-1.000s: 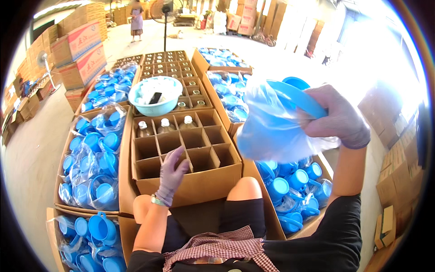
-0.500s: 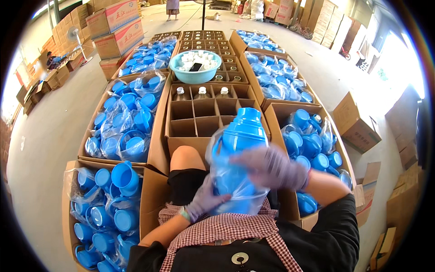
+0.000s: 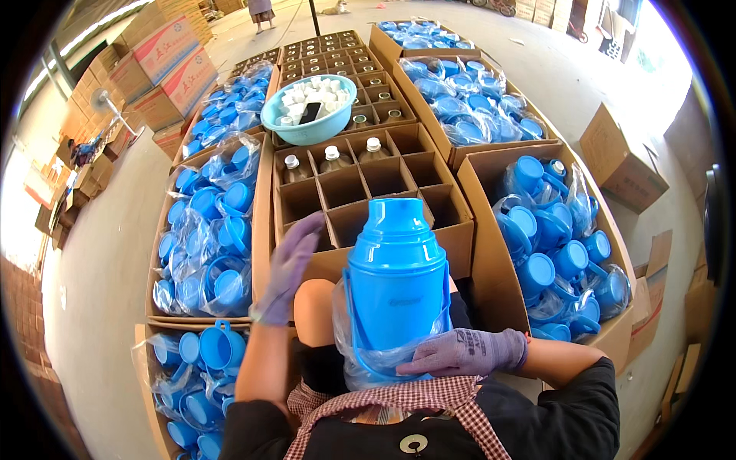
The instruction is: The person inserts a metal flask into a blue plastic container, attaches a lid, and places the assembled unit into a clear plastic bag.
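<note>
A shiny blue vacuum flask [image 3: 396,291] stands upright in my lap, its stepped cap on top and a thin blue handle hanging down its side. Clear plastic film [image 3: 345,345] is bunched around its lower part. My right hand [image 3: 464,353], in a grey-purple glove, lies across the flask's lower front and holds it, fingers together over the film. Off to the flask's left, my gloved left hand [image 3: 294,264] is raised, open and touching nothing, beside a divided carton [image 3: 452,245]. Three capped bottle-like liners [image 3: 335,159] sit in that carton's far compartments.
A light-blue basin [image 3: 307,132] of white caps and a phone rests on the cartons beyond. Cartons of blue flask parts flank me on the left [image 3: 207,230] and right [image 3: 552,238]. A closed carton [image 3: 621,157] lies on the floor at right. A person stands far off.
My left hand has let go of the flask and risen to the left. The right hand has come down to its lower front. The plastic film has slid down, baring the flask's upper body.
</note>
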`<state>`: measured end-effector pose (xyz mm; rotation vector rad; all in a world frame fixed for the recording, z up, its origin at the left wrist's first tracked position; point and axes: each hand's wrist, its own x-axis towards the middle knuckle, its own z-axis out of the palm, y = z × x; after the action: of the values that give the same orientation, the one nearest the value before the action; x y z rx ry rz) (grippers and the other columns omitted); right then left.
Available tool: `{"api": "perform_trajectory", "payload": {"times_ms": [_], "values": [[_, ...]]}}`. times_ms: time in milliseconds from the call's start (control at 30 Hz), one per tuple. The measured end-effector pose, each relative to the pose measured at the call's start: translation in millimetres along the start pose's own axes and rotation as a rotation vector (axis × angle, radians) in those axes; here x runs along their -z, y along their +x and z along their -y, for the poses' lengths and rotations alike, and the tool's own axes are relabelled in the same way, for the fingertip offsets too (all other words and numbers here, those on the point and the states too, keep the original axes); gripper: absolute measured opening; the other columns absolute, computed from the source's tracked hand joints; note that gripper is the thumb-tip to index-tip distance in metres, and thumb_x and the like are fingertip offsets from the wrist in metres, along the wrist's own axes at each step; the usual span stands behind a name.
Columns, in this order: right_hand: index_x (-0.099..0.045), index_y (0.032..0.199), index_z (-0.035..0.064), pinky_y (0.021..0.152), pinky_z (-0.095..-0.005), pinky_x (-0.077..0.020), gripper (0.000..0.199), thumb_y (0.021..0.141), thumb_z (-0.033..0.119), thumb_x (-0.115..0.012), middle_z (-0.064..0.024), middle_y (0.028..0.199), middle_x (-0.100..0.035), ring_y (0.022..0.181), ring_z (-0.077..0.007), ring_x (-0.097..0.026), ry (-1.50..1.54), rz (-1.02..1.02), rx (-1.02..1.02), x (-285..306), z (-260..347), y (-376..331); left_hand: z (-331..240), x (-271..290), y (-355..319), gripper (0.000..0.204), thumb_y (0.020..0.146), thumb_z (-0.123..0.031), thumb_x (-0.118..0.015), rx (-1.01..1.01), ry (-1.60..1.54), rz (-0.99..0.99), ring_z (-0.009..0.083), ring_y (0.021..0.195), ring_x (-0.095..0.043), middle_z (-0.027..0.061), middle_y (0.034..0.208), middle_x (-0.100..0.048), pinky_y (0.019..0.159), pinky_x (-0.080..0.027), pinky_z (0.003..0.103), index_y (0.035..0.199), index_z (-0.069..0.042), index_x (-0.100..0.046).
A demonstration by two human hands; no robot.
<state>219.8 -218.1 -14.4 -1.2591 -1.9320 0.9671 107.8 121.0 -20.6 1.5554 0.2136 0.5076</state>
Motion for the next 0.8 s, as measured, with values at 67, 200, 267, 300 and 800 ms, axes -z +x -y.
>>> {"api": "perform_trajectory", "payload": {"times_ms": [67, 200, 267, 300, 800], "values": [[-0.055, 0.147, 0.0015, 0.105, -0.0409, -0.0515, 0.055, 0.093, -0.009, -0.06, -0.0172, 0.142, -0.061, 0.128, -0.031, -0.06, 0.298, -0.005, 0.14, 16, -14, 7, 47, -24, 48, 0.055, 0.109, -0.041, -0.049, 0.167, -0.26, 0.261, 0.0235, 0.133, -0.055, 0.0145, 0.142, -0.061, 0.115, -0.042, 0.038, 0.146, -0.001, -0.054], [-0.067, 0.129, -0.0057, 0.097, -0.0454, -0.0557, 0.041, 0.089, 0.002, -0.067, -0.0261, 0.127, -0.067, 0.119, -0.0362, -0.067, 0.401, -0.45, 0.216, 79, -24, 10, 104, -48, 57, 0.069, 0.106, -0.057, -0.046, 0.637, -1.342, 0.469, 0.0265, 0.123, -0.064, 0.0173, 0.138, -0.063, 0.11, -0.051, 0.042, 0.148, -0.003, -0.051], [-0.069, 0.126, 0.0004, 0.095, -0.0467, -0.0537, 0.042, 0.088, 0.02, -0.071, -0.0223, 0.13, -0.066, 0.121, -0.0374, -0.065, -0.274, -0.778, 0.064, 87, -8, 40, 73, -64, 52, 0.069, 0.106, -0.058, -0.045, 0.776, -1.108, 0.204, 0.027, 0.121, -0.066, 0.0179, 0.138, -0.064, 0.109, -0.052, 0.042, 0.147, -0.003, -0.051], [-0.069, 0.126, 0.0036, 0.092, -0.0458, -0.0534, 0.044, 0.087, 0.023, -0.073, -0.0188, 0.13, -0.067, 0.12, -0.0364, -0.065, -0.52, -0.817, 0.006, 90, -7, 58, 52, -66, 46, 0.07, 0.106, -0.059, -0.045, 0.7, -0.929, 0.114, 0.0274, 0.122, -0.065, 0.0183, 0.138, -0.064, 0.108, -0.052, 0.041, 0.148, -0.003, -0.05], [-0.045, 0.149, -0.0077, 0.121, -0.0469, -0.0331, 0.069, 0.106, 0.045, -0.052, -0.0284, 0.153, -0.048, 0.145, -0.0361, -0.045, -0.14, -0.89, 0.042, 79, -99, 78, 30, -33, -5, 0.096, 0.092, -0.079, -0.048, -0.131, 0.074, -0.088, 0.0376, 0.147, -0.042, 0.0213, 0.154, -0.05, 0.124, -0.025, 0.05, 0.146, 0.001, -0.053]]}}
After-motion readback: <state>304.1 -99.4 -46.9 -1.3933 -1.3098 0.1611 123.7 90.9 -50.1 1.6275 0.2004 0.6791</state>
